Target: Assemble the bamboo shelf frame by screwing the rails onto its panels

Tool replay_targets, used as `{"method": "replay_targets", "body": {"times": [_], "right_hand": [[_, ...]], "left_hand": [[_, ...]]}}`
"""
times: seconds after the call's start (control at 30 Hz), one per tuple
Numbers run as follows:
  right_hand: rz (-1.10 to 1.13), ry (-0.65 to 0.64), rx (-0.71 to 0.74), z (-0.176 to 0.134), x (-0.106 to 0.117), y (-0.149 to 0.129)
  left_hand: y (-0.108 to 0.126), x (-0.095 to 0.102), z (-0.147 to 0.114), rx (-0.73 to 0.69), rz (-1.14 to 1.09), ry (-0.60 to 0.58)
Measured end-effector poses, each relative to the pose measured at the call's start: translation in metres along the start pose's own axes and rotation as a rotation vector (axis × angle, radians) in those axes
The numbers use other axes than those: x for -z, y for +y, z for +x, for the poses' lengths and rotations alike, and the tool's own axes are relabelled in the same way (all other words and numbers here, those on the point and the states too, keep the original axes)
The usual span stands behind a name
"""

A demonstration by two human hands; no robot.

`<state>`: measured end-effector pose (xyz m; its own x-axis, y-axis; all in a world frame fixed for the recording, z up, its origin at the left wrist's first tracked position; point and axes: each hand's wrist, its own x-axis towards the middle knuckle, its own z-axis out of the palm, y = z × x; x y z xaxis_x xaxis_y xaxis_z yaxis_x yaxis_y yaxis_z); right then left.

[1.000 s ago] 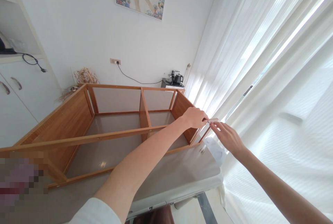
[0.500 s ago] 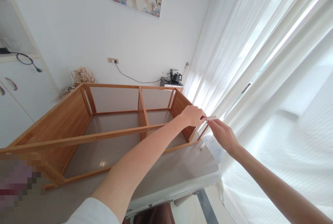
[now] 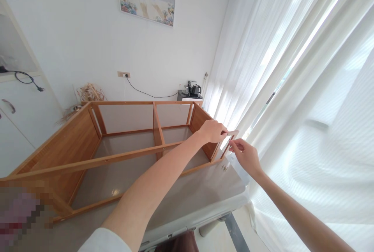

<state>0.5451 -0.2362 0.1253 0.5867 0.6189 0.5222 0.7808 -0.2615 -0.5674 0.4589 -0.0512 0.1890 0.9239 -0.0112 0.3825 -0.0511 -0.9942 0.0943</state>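
A long wooden frame (image 3: 117,158) with slatted rails, a middle divider and solid end panels lies on a grey-topped table (image 3: 187,195). My left hand (image 3: 212,131) is closed round its near top rail, close to the right corner. Just right of it, my right hand (image 3: 244,154) is in a pinch beside the corner post, below the rail's end. Whatever the pinch holds is too small to make out. Several small metal fasteners, perhaps screws (image 3: 224,167), lie on the tabletop under my hands.
White curtains (image 3: 280,158) hang close on the right. Behind the frame, a kettle (image 3: 195,89) stands on a small cabinet, its cord running to a wall socket (image 3: 124,74). Dried plants (image 3: 91,93) are at back left. A dark red seat (image 3: 177,243) shows below the table edge.
My right hand has come away from the rail's end and dropped slightly, uncovering the corner. My left hand stays on the rail. The view has tilted up a little.
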Motion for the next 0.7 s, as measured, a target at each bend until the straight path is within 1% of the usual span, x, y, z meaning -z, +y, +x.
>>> {"method": "replay_targets", "body": {"times": [0.1, 0.13, 0.2, 0.33, 0.4, 0.5, 0.7], "right_hand": [[-0.248, 0.079, 0.255, 0.000, 0.002, 0.007], [-0.309, 0.093, 0.313, 0.002, 0.002, 0.009], [-0.393, 0.094, 0.380, 0.006, 0.002, 0.013], [-0.469, 0.101, 0.439, 0.013, 0.002, 0.016], [-0.482, 0.114, 0.456, 0.015, 0.002, 0.016], [-0.522, 0.096, 0.476, 0.016, 0.002, 0.014], [-0.665, 0.093, 0.559, 0.017, 0.005, 0.013]], "left_hand": [[-0.001, -0.001, 0.001, -0.020, -0.003, 0.002], [-0.001, -0.002, 0.001, -0.026, -0.007, 0.002], [-0.002, -0.002, 0.002, -0.031, -0.016, 0.006], [-0.001, -0.001, 0.000, -0.013, -0.022, 0.019], [-0.001, 0.001, -0.001, -0.008, -0.025, 0.013], [0.000, 0.003, -0.002, -0.011, -0.036, -0.003], [0.001, 0.004, -0.002, 0.006, -0.029, -0.018]]}}
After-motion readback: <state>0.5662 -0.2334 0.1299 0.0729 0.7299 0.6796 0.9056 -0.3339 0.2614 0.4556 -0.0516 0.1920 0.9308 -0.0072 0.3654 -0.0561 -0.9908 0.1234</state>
